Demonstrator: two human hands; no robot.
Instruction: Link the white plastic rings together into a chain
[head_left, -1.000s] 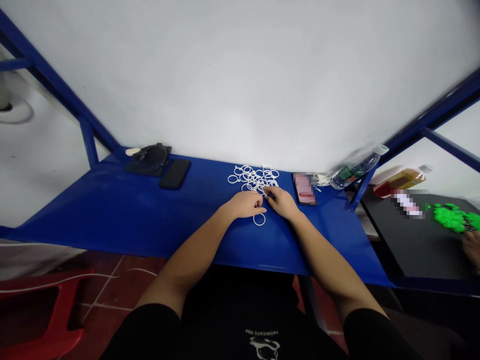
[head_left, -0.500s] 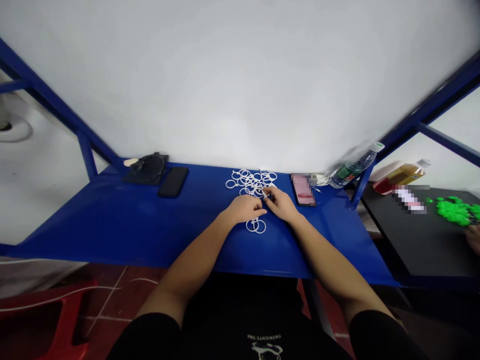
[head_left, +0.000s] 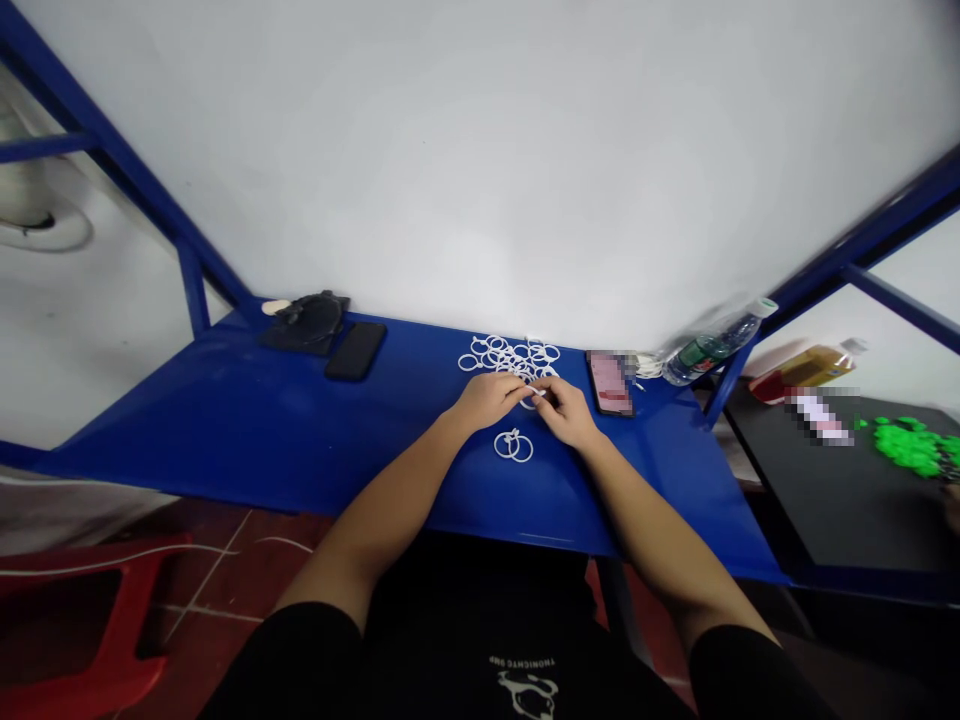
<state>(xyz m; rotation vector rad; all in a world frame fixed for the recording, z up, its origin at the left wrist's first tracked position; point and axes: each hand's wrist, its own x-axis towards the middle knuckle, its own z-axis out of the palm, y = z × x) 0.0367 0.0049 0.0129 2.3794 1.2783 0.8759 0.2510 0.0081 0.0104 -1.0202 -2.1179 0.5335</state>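
Observation:
Between my hands is a white plastic ring (head_left: 528, 405) with a small tab. My left hand (head_left: 489, 400) is closed, its fingertips pinching the ring's near edge. On the other side, my right hand (head_left: 568, 410) grips the same ring between thumb and fingers. Just beyond my fingers lies a loose pile of white rings (head_left: 495, 345) on the blue table. Closer to me, two overlapping white rings (head_left: 522, 458) rest on the tabletop.
Left of the pile are a black phone (head_left: 357, 351) and a crumpled black bag (head_left: 311, 322). To the right are a lit phone (head_left: 611, 382), a coiled white cable (head_left: 646, 366) and a leaning water bottle (head_left: 712, 350). Green pieces (head_left: 907, 446) lie on a dark side table (head_left: 825, 500).
My left hand has moved away from the two near rings, up to the ring in my right hand, and now grips it too. The camera view has shifted slightly.

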